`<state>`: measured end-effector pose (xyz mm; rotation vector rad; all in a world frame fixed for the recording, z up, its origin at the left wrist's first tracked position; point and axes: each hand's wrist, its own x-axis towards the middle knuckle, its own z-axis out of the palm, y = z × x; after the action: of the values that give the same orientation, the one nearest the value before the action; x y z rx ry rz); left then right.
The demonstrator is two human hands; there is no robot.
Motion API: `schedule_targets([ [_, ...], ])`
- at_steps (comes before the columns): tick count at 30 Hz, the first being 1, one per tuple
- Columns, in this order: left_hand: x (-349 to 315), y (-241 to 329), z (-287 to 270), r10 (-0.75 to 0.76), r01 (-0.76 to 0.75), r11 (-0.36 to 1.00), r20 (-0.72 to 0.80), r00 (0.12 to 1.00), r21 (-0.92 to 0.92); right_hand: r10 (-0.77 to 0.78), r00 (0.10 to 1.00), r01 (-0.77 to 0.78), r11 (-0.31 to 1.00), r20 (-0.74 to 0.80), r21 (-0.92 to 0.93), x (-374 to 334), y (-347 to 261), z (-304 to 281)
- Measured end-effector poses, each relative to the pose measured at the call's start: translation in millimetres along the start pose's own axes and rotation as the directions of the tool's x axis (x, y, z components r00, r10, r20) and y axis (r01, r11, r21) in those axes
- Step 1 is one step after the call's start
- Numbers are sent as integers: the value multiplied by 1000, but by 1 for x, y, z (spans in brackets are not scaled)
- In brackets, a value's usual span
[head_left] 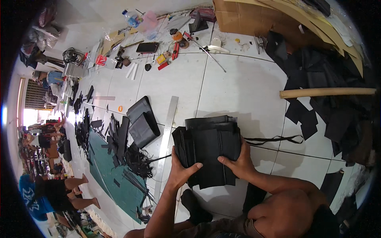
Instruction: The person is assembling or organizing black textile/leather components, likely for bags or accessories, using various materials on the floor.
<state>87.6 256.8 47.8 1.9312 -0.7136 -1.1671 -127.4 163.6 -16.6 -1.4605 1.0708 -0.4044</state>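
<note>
A thick stack of black leather-like pieces (208,154) is held between my two hands above the tiled floor. My left hand (180,170) grips its left side, thumb lying on the top face. On the right edge my right hand (240,163) does the same, thumb pointing inward. The fingers of both hands are mostly hidden behind the stack. A black cord (274,139) runs out from under the stack to the right, ending in a loop. Another thin black strand shows at the left, near my left hand.
Left of the stack lie a metal ruler (168,119), a folded black sheet (143,125), a green cutting mat (115,176) and black strips. Tools, bottles and a phone (147,47) lie farther away. At right, a cardboard tube (325,93) rests on black scraps. Another person (51,196) sits at far left.
</note>
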Motion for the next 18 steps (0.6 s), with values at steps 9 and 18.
schedule_targets([
  [9, -1, -1, -1, -53, 52, 998, -23, 998, -32, -245, 965, 259, 943, -91, 207, -24, 35, 3],
  [18, -2, 2, 1, -44, 44, 999, -31, 999, -15, -441, 887, 436, 897, -133, -67, -24, 23, 2],
])
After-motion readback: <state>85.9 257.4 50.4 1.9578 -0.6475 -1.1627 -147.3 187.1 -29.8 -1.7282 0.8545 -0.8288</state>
